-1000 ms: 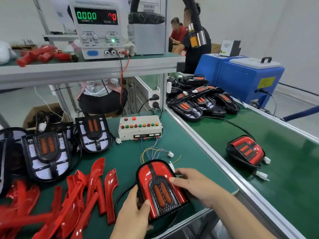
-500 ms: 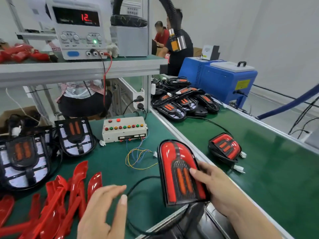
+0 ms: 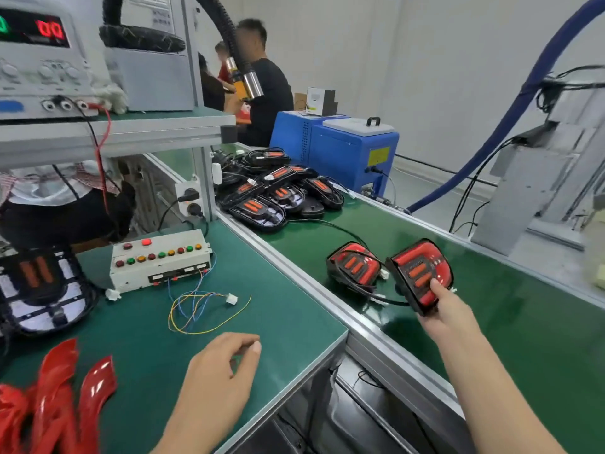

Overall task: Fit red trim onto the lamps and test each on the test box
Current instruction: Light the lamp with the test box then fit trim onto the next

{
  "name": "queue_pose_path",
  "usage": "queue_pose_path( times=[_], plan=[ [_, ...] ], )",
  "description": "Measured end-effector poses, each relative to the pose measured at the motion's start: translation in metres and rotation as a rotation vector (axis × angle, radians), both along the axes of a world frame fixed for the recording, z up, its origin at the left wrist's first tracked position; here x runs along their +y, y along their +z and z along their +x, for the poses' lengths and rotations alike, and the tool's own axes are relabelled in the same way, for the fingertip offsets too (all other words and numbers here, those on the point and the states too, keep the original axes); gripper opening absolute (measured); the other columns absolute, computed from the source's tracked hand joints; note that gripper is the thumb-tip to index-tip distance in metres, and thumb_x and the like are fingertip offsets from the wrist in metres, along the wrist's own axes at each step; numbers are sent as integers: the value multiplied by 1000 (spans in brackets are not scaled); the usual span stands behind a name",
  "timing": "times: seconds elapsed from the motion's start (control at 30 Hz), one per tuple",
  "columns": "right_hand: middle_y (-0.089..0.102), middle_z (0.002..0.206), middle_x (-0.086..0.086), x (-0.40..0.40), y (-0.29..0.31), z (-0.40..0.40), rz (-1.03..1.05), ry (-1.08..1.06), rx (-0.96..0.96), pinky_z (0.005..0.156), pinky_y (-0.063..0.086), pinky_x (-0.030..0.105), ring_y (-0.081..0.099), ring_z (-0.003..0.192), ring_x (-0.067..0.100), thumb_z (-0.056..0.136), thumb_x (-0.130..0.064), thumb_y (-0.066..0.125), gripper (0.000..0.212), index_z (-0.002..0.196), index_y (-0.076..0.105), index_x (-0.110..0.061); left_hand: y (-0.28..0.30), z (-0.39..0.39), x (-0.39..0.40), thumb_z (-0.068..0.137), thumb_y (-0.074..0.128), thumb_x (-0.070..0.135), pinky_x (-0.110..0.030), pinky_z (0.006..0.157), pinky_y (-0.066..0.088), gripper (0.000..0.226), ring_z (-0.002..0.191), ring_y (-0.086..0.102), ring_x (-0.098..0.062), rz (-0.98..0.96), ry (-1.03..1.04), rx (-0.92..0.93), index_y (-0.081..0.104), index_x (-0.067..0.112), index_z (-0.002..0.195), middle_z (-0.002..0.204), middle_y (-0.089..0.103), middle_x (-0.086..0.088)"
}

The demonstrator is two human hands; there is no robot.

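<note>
Red-trimmed lamp (image 3: 420,275) gripped by right hand (image 3: 448,309), left hand (image 3: 216,375) idle

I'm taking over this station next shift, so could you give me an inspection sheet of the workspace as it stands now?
Surface: green bench mat beside a green conveyor belt.
Job's things: red-trimmed lamp held over the belt, beside another finished red-trimmed lamp lying there; untrimmed black lamp and loose glossy red trim pieces on the mat; white button-topped test box.
Clutter: pile of black lamps at the belt's far end.
Grippers: right hand grips the held lamp; left hand loosely curled, holding nothing.
Cables: coloured test leads unplugged on the mat.
Surroundings: bench power supply on the shelf, blue machine, workers behind.
</note>
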State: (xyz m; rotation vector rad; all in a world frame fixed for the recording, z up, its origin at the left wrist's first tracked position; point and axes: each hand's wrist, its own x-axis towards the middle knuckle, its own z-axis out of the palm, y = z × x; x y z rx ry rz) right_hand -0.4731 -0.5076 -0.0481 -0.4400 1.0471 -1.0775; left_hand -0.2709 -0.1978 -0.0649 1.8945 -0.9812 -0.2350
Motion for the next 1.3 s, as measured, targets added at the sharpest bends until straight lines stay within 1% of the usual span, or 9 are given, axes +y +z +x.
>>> queue_pose_path(
  times=[0.13, 0.4, 0.53, 0.77, 0.87, 1.03, 1.13, 1.2, 1.3],
  plan=[
    [66, 130, 20, -4, -32, -2, 75, -15, 44, 85, 54, 45, 68, 90, 29, 99, -9, 64, 35, 133, 55, -2, -8, -13, -11, 95, 67, 21, -1, 79, 42, 18, 101, 59, 12, 30, -64, 3, 73, 37, 89, 97, 64, 36],
    [67, 101, 18, -26, -34, 9, -24, 54, 473, 75, 58, 45, 66, 76, 26, 91, -11, 76, 34, 115, 53, -4, -19, -13, 2, 89, 74, 15, -3, 79, 46, 28, 94, 60, 12, 100, -60, 10, 72, 41, 78, 89, 65, 36],
    [68, 110, 22, -41, -36, 5, -56, 109, 711, 94, 57, 54, 68, 100, 36, 90, -17, 77, 35, 112, 55, -1, -19, -12, 9, 87, 76, 11, 2, 77, 43, 30, 91, 61, 13, 114, -43, 27, 74, 40, 77, 89, 65, 37],
    [63, 84, 14, -42, -42, 0, -141, 201, 1142, 66, 54, 39, 58, 69, 26, 94, -37, 69, 37, 91, 56, -3, -19, -10, 17, 85, 78, 8, 3, 76, 42, 33, 86, 63, 10, 99, -33, 28, 76, 39, 76, 85, 68, 33],
    [63, 112, 20, -40, -44, -1, -127, 276, 1208, 75, 56, 41, 62, 92, 33, 95, -48, 62, 51, 113, 59, -1, -18, -8, 19, 87, 76, 9, 1, 78, 43, 31, 89, 63, 9, 90, -47, 23, 76, 38, 77, 87, 68, 32],
    [65, 90, 18, -33, -39, -8, -152, 336, 1284, 83, 56, 45, 61, 87, 35, 101, -58, 46, 63, 100, 62, 3, -15, 2, 29, 90, 74, 12, -2, 80, 43, 28, 94, 62, 9, 88, -6, 33, 75, 39, 80, 92, 66, 34],
    [58, 119, 30, -25, -35, -9, -198, 223, 1376, 83, 49, 46, 51, 107, 41, 100, -63, 38, 75, 111, 61, 8, -9, 9, 41, 92, 72, 16, -3, 80, 42, 24, 95, 63, 8, 79, 33, 25, 76, 38, 84, 93, 67, 33],
    [50, 132, 32, -12, -31, 0, -358, 81, 1290, 91, 47, 52, 52, 116, 48, 92, -69, 43, 80, 135, 52, -2, -4, 12, 51, 94, 69, 22, -5, 81, 42, 18, 96, 63, 6, 69, 64, 6, 76, 37, 88, 95, 67, 32],
    [61, 126, 12, 25, -25, 43, -644, 179, 1094, 97, 47, 54, 59, 116, 39, 79, -91, 42, 76, 128, 57, -35, 0, 22, 74, 98, 63, 30, -9, 83, 42, 13, 99, 62, 5, 78, 131, -3, 76, 30, 97, 95, 70, 23]
  ],
)
